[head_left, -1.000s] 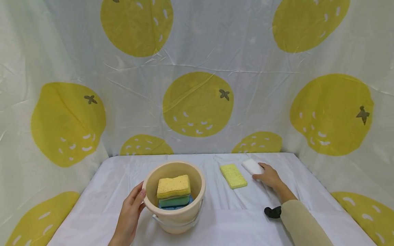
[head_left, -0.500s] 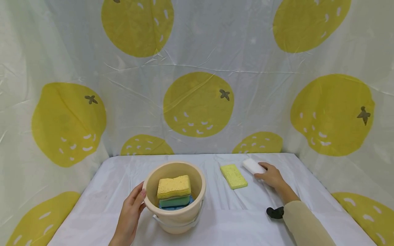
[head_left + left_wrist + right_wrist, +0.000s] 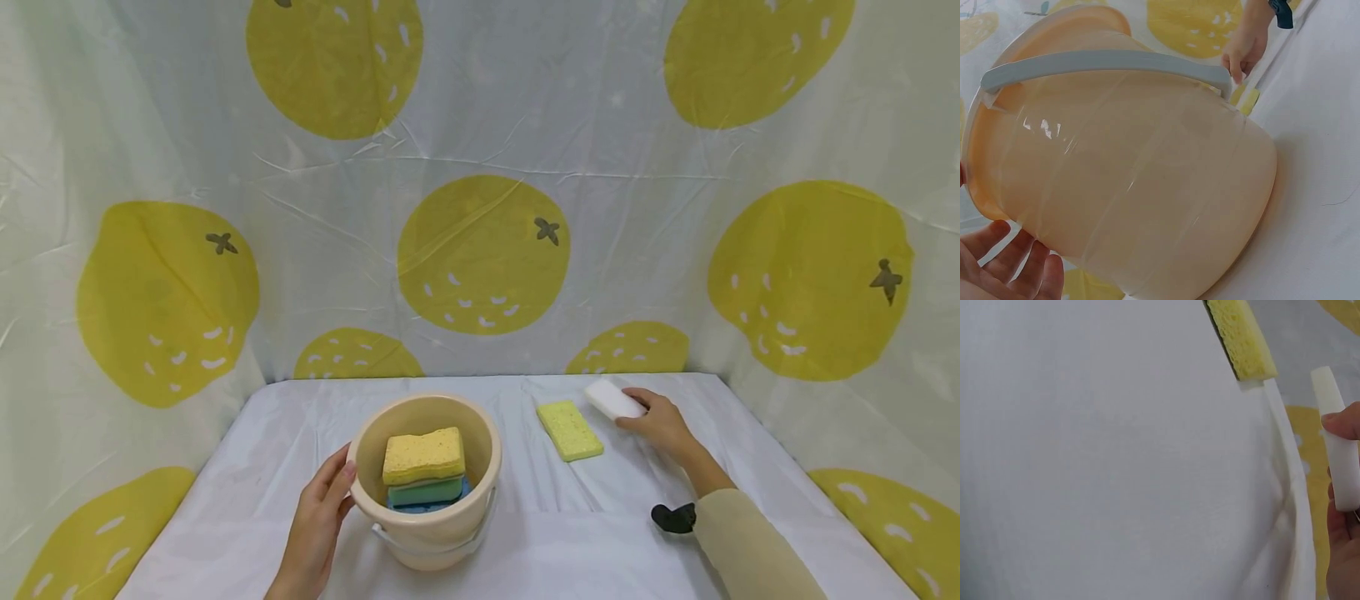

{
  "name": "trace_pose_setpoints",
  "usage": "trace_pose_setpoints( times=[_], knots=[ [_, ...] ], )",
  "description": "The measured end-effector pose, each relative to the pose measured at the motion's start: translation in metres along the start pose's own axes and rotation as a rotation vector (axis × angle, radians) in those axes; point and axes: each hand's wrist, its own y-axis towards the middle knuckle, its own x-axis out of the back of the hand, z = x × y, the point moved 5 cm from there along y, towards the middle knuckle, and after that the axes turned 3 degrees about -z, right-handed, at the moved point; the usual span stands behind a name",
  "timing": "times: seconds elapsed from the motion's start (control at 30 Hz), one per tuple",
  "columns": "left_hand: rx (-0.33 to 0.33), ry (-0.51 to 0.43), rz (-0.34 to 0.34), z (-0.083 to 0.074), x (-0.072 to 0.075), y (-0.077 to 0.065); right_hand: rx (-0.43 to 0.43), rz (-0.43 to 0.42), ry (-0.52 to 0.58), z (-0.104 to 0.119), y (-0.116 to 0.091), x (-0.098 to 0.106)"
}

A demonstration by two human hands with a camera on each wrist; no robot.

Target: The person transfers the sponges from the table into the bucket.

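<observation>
A cream plastic bucket (image 3: 425,525) with a pale grey handle stands on the cloth in the head view. My left hand (image 3: 315,517) holds its left side at the rim; in the left wrist view the fingers (image 3: 1007,259) lie against the outside, below the rim, with the thumb at the rim's edge. Inside the bucket, a yellow sponge (image 3: 424,457) sits on a green one (image 3: 426,490), with blue beneath. At the right, my right hand (image 3: 660,427) pinches a white sponge (image 3: 611,400) between thumb and fingers. In the right wrist view the white sponge (image 3: 1337,447) is clear of the cloth.
A light yellow sponge (image 3: 570,431) lies flat on the white cloth (image 3: 555,542), between the bucket and my right hand. A lemon-print curtain (image 3: 480,125) closes the back and both sides. Something black (image 3: 673,518) is strapped at the right wrist.
The right hand has lifted the white sponge slightly off the cloth and shifted it a little left. The left hand and the bucket have stayed in place.
</observation>
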Motion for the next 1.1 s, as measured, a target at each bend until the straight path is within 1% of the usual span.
trace_pose_setpoints(
  times=[0.2,0.4,0.53,0.7,0.93,1.1],
  knots=[
    [-0.016,-0.008,-0.002,-0.001,0.000,0.000,0.025,0.021,0.040,0.016,-0.001,-0.003],
    [-0.027,-0.011,0.000,-0.001,0.001,-0.001,0.063,0.030,0.040,0.031,0.000,-0.007],
    [-0.027,-0.010,0.000,-0.002,0.001,-0.001,0.107,0.034,0.037,0.041,0.003,-0.010],
    [-0.035,-0.005,0.002,-0.003,0.000,-0.001,0.130,0.035,0.040,0.052,0.004,-0.014],
    [-0.023,-0.006,0.003,-0.001,0.001,-0.002,0.158,0.068,0.053,0.073,0.000,-0.017],
    [-0.031,-0.009,0.010,-0.002,0.000,-0.002,0.213,0.082,0.060,0.089,-0.002,-0.021]
  ],
)
